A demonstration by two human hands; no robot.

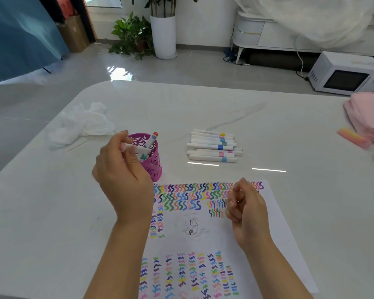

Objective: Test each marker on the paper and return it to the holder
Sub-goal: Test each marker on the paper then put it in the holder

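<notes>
My left hand [121, 175] hovers at the rim of the purple cut-out holder [154, 165] and pinches a white marker [138, 149] whose teal end points into it. A second marker [152, 139] with an orange-red cap stands in the holder. My right hand [245, 206] rests over the paper [203, 234] with its fingers curled and nothing visible in it. The paper is covered with coloured squiggle marks and a small pencil sketch. A pile of several white markers [214, 147] with coloured bands lies on the table beyond the paper.
A crumpled white tissue [82, 124] lies at the back left beside a thin wooden stick [77, 146]. A pink pouch [367, 117] and a pink-yellow block [353, 138] sit at the right edge of the white table [268, 117].
</notes>
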